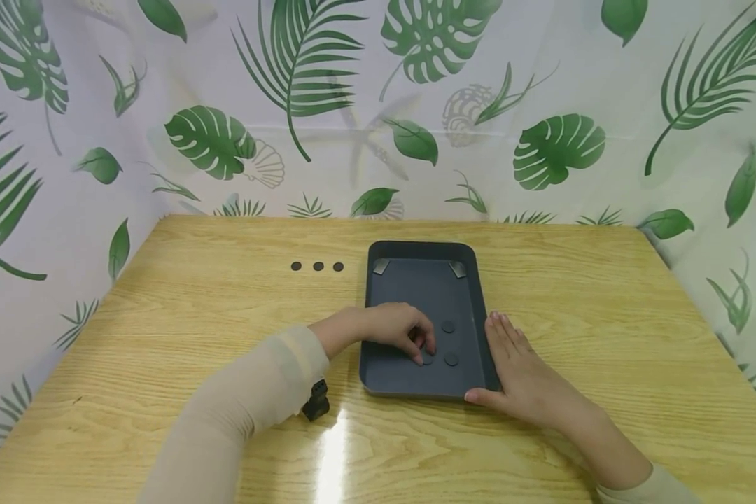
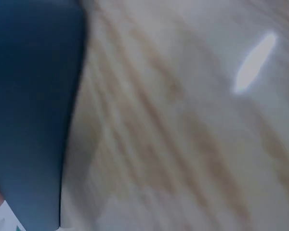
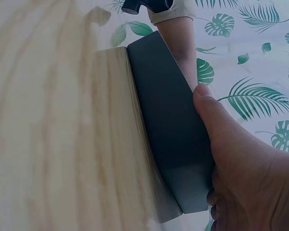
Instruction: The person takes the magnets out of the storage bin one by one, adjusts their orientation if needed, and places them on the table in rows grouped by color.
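A dark grey rectangular tray (image 1: 416, 280) lies on the wooden table. My left hand (image 1: 397, 325) reaches into it from the left, and its thumb and fingertips pinch a small dark round disc (image 1: 426, 360) at the tray floor. Close by on the tray floor lie two similar discs, an upper disc (image 1: 448, 327) and a lower disc (image 1: 451, 359). Outside the tray's right wall, my right hand (image 1: 523, 381) rests with straight fingers along the side and its thumb at the near edge. In the right wrist view that thumb (image 3: 204, 96) touches the tray's rim.
Three dark discs (image 1: 318, 266) form a row on the table (image 1: 227, 294), left of the tray's far end. Silvery pieces (image 1: 457, 269) sit in the tray's far corners. A black device (image 1: 316, 401) is at the left wrist. Leaf-patterned cloth (image 1: 327, 168) hangs behind the table.
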A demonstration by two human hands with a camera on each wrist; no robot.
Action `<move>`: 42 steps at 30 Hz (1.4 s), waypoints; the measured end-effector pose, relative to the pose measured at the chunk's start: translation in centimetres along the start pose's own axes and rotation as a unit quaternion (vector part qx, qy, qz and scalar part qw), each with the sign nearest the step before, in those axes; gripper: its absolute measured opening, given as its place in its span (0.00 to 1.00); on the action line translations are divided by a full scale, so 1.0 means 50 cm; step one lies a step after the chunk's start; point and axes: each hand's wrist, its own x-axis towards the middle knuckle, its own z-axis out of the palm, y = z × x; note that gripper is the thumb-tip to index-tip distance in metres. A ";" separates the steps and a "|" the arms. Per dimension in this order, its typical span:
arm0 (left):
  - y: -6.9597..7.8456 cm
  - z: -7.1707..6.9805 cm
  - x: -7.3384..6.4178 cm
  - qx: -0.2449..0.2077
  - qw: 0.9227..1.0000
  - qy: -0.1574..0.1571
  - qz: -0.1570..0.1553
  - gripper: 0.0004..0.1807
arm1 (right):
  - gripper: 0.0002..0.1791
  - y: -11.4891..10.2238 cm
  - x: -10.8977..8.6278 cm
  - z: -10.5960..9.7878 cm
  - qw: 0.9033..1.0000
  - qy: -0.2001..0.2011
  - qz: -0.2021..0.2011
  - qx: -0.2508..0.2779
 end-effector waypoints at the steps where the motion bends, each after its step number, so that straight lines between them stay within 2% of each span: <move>1: 0.001 0.002 -0.001 0.015 1.000 0.003 0.006 0.08 | 0.59 0.000 0.000 0.000 1.000 -0.001 0.000 0.001; 8: 0.010 0.006 -0.004 0.081 0.996 0.016 0.045 0.09 | 0.60 0.002 0.001 0.001 1.000 0.000 0.003 -0.001; 12: 0.012 0.006 -0.007 0.091 0.995 0.015 0.041 0.09 | 0.60 0.001 0.001 0.000 1.000 -0.002 0.003 0.001; 18: 0.010 0.007 -0.010 0.076 0.997 0.022 0.028 0.09 | 0.60 0.000 -0.001 -0.002 1.000 0.000 0.004 0.004; 24: 0.005 0.005 -0.015 0.038 0.997 0.048 0.043 0.09 | 0.60 -0.001 -0.003 -0.002 1.000 0.002 0.004 0.002; 33: 0.007 -0.022 -0.047 0.015 0.989 0.108 0.097 0.09 | 0.60 0.000 -0.002 -0.002 1.000 0.007 0.002 -0.004; 42: -0.008 -0.043 -0.082 0.026 0.982 0.150 0.111 0.09 | 0.60 -0.001 -0.002 0.001 1.000 0.008 -0.002 -0.005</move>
